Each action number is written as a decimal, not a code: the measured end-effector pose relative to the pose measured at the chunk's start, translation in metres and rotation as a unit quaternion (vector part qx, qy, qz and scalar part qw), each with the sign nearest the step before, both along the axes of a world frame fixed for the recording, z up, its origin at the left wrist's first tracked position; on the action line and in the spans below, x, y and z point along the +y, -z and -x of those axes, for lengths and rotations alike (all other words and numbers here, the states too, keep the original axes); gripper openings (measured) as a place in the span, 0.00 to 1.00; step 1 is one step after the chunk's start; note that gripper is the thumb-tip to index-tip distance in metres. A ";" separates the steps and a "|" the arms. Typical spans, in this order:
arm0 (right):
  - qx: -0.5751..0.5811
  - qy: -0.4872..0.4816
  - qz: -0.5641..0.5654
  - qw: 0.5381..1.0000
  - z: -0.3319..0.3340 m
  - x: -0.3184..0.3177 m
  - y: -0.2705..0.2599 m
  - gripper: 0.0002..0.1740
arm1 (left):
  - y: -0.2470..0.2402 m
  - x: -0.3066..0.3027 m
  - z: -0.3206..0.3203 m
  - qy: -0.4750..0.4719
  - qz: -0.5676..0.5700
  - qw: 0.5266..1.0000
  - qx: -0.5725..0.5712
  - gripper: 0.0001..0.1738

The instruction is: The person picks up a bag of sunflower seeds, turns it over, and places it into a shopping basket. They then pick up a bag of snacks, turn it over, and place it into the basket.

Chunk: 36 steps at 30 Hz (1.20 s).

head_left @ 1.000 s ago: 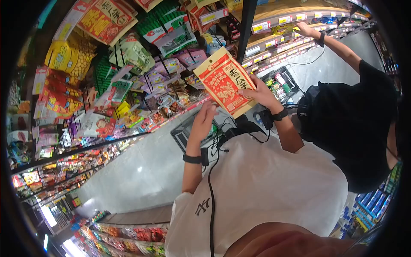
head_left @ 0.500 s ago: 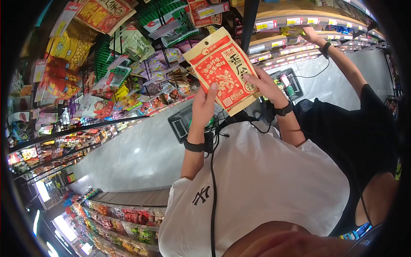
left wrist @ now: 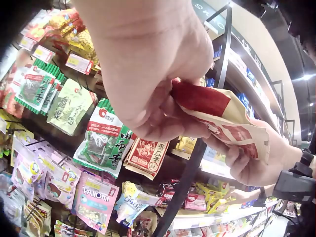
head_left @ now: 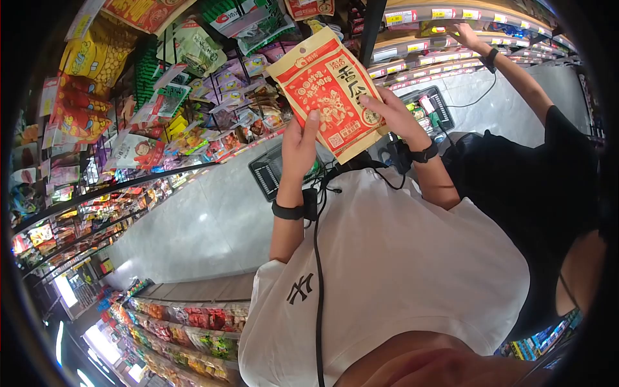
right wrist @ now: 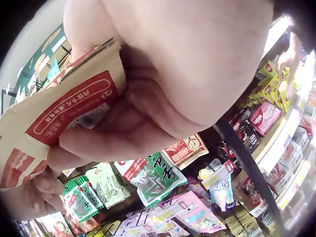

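Now, before the snack shelves [head_left: 161,109], the left hand [head_left: 300,147] pinches the bottom edge of the red packet [head_left: 327,90], and the right hand [head_left: 394,117] grips its right side. I judge this the looking-over step; any next move needs one firm hold.

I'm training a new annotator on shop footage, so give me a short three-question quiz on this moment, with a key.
1. True or false: both the left hand and the right hand hold the red snack packet.
2. In the head view, the packet's printed front faces: A the camera; B the hanging snack bags behind it; C the floor.
3. Fill in: the person in black reaches one hand up to a ___.
Key: 1 true; 2 A; 3 shelf.
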State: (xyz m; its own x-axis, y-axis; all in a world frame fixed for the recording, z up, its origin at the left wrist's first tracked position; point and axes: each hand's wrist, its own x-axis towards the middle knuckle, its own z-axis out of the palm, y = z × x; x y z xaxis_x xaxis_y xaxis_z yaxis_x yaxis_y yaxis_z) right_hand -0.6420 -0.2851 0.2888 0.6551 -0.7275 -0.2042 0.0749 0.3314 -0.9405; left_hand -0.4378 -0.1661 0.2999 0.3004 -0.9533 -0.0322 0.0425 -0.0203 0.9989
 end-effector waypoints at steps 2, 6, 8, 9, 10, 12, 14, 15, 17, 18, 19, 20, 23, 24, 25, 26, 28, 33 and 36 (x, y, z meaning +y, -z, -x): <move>0.002 0.006 -0.004 1.000 -0.003 0.004 0.001 0.26 | 0.001 0.004 -0.003 0.001 -0.007 1.000 -0.005 0.21; -0.014 -0.002 -0.004 1.000 -0.008 0.010 0.001 0.26 | 0.003 0.010 -0.007 -0.012 0.002 1.000 -0.002 0.21; -0.008 -0.001 0.002 1.000 -0.010 0.012 0.001 0.25 | 0.002 0.012 -0.009 -0.013 0.002 1.000 -0.013 0.21; -0.006 -0.001 0.005 1.000 -0.010 0.014 0.001 0.25 | 0.003 0.013 -0.010 -0.012 0.005 1.000 -0.017 0.21; -0.006 -0.001 0.001 1.000 -0.011 0.015 -0.001 0.25 | 0.003 0.014 -0.011 -0.011 0.008 1.000 -0.022 0.21; -0.009 -0.001 -0.005 1.000 -0.015 0.018 -0.004 0.25 | 0.004 0.015 -0.014 -0.011 0.014 0.999 -0.032 0.21; -0.012 0.002 -0.015 1.000 -0.017 0.020 -0.004 0.25 | 0.004 0.017 -0.016 -0.013 0.020 0.999 -0.040 0.20; -0.015 0.004 -0.020 1.000 -0.020 0.021 -0.004 0.26 | 0.005 0.018 -0.017 -0.013 0.021 0.999 -0.027 0.20; -0.017 0.004 -0.016 1.000 -0.024 0.023 -0.003 0.26 | 0.007 0.020 -0.019 -0.014 0.023 1.000 0.002 0.20; -0.018 0.005 -0.013 1.000 -0.026 0.024 -0.002 0.26 | 0.007 0.021 -0.021 -0.014 0.026 1.000 0.005 0.19; -0.020 0.005 -0.016 1.000 -0.027 0.024 -0.001 0.26 | 0.007 0.022 -0.022 -0.014 0.029 0.999 0.008 0.19; -0.023 0.005 -0.019 1.000 -0.027 0.023 -0.001 0.25 | 0.006 0.022 -0.021 -0.015 0.033 0.999 0.010 0.19; -0.034 0.002 -0.028 0.999 -0.032 0.026 -0.004 0.25 | 0.014 0.026 -0.027 -0.015 0.022 1.000 0.014 0.20; -0.040 0.000 -0.031 0.999 -0.033 0.026 -0.006 0.25 | 0.014 0.027 -0.028 -0.017 0.022 0.999 0.020 0.20; -0.042 -0.005 -0.034 0.999 -0.033 0.026 -0.005 0.25 | 0.013 0.027 -0.028 -0.019 0.022 0.999 0.026 0.20; -0.043 -0.010 -0.037 0.998 -0.034 0.025 -0.003 0.26 | 0.013 0.028 -0.028 -0.021 0.023 0.999 0.032 0.20; -0.035 -0.017 -0.036 0.999 -0.036 0.024 -0.002 0.26 | 0.010 0.030 -0.029 -0.025 0.026 0.999 0.037 0.20; 0.040 0.026 0.111 0.993 -0.048 0.020 0.010 0.26 | -0.004 0.036 -0.032 -0.056 0.021 0.998 -0.005 0.20; 0.057 0.064 0.202 0.976 -0.046 0.018 0.007 0.31 | -0.011 0.038 -0.032 -0.073 0.014 0.997 -0.014 0.20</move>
